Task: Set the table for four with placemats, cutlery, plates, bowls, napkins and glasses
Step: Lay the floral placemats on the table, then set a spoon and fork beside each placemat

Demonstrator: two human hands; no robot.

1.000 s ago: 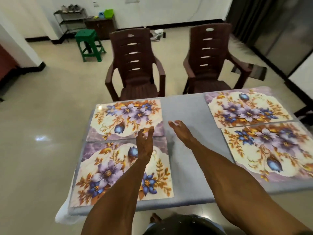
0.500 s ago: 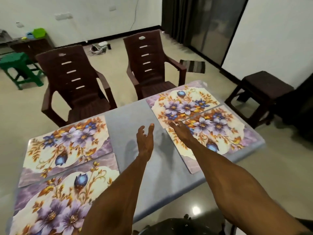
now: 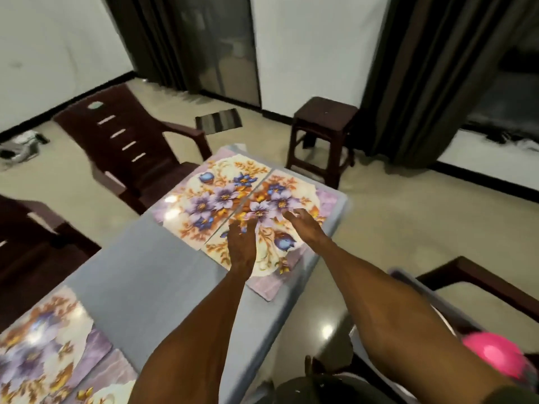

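A single head-worn wide-angle view looks forward and down along both bare forearms, close over the grey rectangular table (image 3: 151,290). The left hand (image 3: 241,249) and right hand (image 3: 306,228) sit mid-frame; floor, walls and dark curtains lie beyond them.

Soft, even indoor light fills the room, with white walls bright and the dark curtains (image 3: 431,83) swallowing detail. An overhead lamp glints as a small hot spot on the glossy floor (image 3: 327,330) below the table's near edge, and a paler sheen washes the floral placemats (image 3: 204,199) at the far right corner of the table (image 3: 145,281). Motion blur smears the brown chair (image 3: 128,147) and the mats at the near left corner; the pink object (image 3: 493,357) at lower right is soft too. Wide-angle distortion bows the walls and curtains outward toward the frame's edges. Faint shadows lie under both forearms
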